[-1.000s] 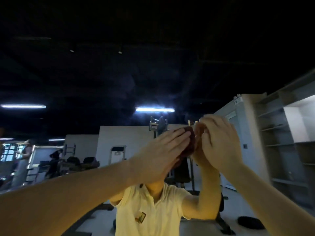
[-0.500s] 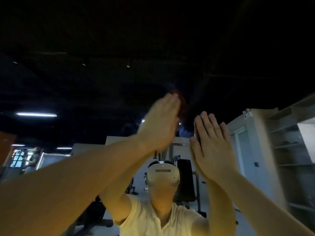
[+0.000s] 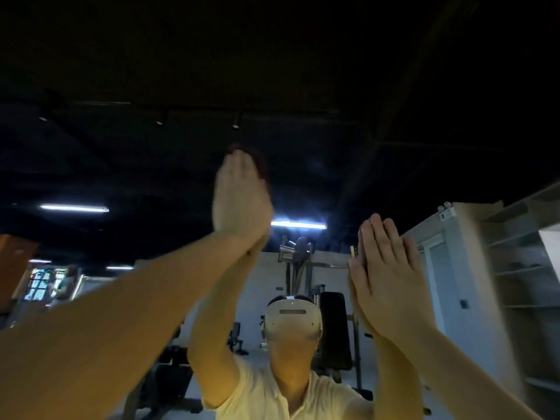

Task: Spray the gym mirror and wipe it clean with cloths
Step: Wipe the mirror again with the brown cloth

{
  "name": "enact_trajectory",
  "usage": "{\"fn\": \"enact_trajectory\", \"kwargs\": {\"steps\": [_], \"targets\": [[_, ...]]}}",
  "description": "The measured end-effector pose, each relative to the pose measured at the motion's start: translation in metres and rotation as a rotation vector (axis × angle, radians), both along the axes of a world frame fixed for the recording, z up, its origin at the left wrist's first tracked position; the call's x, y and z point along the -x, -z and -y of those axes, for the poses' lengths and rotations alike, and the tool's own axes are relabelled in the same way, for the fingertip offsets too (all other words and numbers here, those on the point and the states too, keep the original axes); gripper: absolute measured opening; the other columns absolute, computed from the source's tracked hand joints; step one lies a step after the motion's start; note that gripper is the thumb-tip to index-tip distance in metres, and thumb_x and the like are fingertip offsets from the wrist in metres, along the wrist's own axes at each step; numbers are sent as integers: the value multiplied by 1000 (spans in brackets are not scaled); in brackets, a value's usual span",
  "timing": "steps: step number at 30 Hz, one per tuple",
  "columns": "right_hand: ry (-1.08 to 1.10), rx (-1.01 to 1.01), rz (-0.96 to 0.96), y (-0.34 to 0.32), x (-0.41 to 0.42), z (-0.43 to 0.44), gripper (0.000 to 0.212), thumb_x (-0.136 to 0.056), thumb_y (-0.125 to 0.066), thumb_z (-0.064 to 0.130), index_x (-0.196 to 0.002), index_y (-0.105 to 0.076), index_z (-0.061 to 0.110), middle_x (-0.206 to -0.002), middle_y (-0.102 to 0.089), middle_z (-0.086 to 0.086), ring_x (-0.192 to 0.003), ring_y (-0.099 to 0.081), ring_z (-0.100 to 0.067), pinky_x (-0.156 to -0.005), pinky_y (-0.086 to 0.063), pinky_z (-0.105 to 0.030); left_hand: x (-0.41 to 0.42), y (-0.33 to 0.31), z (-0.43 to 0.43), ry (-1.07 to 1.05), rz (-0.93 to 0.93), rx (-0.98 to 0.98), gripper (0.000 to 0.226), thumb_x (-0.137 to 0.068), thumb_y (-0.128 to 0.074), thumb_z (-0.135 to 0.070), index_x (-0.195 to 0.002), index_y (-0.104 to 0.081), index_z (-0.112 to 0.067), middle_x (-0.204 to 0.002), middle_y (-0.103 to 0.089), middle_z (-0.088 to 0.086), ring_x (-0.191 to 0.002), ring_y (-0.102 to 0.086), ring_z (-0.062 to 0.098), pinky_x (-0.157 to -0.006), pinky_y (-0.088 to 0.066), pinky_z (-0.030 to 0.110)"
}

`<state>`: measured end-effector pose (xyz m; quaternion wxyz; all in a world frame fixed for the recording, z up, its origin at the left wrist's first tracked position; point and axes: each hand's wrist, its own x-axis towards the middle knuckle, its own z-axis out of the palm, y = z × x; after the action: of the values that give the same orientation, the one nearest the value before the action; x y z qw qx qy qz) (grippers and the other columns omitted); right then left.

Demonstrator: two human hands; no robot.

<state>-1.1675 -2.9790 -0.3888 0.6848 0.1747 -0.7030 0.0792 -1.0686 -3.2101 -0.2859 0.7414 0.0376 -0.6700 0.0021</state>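
Note:
The gym mirror (image 3: 318, 140) fills the whole view and reflects me, in a yellow shirt with a headset. My left hand (image 3: 239, 198) is raised high with straight fingers and presses a dark red cloth (image 3: 260, 165) flat against the glass; only the cloth's edge shows past the fingers. My right hand (image 3: 388, 268) lies lower and to the right, palm flat on the mirror with fingers straight, meeting its own reflection. No spray bottle is in view.
The reflection shows a dark ceiling with strip lights (image 3: 298, 224), a weight machine (image 3: 300, 268) and black bench (image 3: 335, 328) behind me, white shelving (image 3: 521, 283) at the right, and more gym equipment at the lower left.
My left hand has slid the cloth up the glass from face height to well above my head. The right hand came off the cloth and now lies flat on the mirror. The view tilted upward.

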Motion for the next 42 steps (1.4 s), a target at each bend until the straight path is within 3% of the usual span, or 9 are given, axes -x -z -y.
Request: {"fn": "enact_trajectory", "kwargs": {"steps": [3,7,11,18,22,25,28,32,42], "targets": [[-23,-12,9,2,-1,-1,66,-108,-6,49,-164,-11,13,-173,-7,-6,-160,2,-20,-128,-10,-51,20,52,-57,33,102,336,65,-104,-46,-30,-162,-27,-7,-169,-27,15,-157,-22,28,-130,-19,47],[-38,-54,17,2,-3,-9,65,-107,-16,45,-164,-11,14,-172,-10,-7,-160,-2,-20,-128,-14,-52,14,89,-60,0,313,708,63,-107,-36,-32,-164,-21,-9,-173,-16,11,-160,-7,21,-124,13,36],[25,-46,31,0,-3,-10,67,-107,-9,48,-164,-14,12,-172,-11,-8,-160,-3,-22,-127,-15,-53,-8,57,22,-36,283,519,73,-105,-55,-30,-165,-15,-16,-173,-15,6,-159,-4,16,-129,0,40],[77,35,143,6,-5,5,68,-105,2,49,-165,0,16,-173,3,-6,-160,4,-22,-128,-9,-54,-28,83,87,-116,166,68,64,-110,-21,-36,-162,-10,0,-171,-13,20,-160,-11,33,-131,-13,48],[17,107,229,3,-20,9,71,-101,-5,54,-163,9,22,-172,13,-1,-158,16,-19,-128,6,-45,-5,141,35,-84,156,434,61,-105,-39,-34,-157,-30,-3,-166,-24,19,-157,-23,36,-127,-22,52],[46,-3,324,1,-40,-11,69,-108,-25,49,-165,4,23,-172,13,3,-159,11,-18,-129,2,-43,5,163,10,-28,226,626,60,-105,-33,-35,-158,-24,-9,-168,-23,13,-157,-17,29,-126,-10,47],[-27,-120,332,5,-60,-40,59,-109,-40,35,-164,-22,24,-172,-12,5,-158,-10,-17,-126,-11,-39,8,169,-21,-23,328,813,69,-97,-51,-36,-160,-33,-13,-168,-29,9,-157,-20,24,-123,-2,42],[-75,-94,242,22,-64,-83,48,-107,-43,27,-155,-47,21,-163,-39,2,-149,-35,-19,-122,-25,-38,24,171,-52,-64,335,862,81,-90,-63,-36,-160,-32,-13,-167,-31,9,-156,-23,24,-125,-14,45],[17,-6,232,-16,-15,-116,65,-105,-15,48,-165,-12,25,-173,-2,1,-160,0,-20,-129,-6,-46,34,133,-88,-147,294,970,88,-85,-79,-42,-157,-38,-11,-164,-34,10,-152,-27,24,-123,-22,45]]}}
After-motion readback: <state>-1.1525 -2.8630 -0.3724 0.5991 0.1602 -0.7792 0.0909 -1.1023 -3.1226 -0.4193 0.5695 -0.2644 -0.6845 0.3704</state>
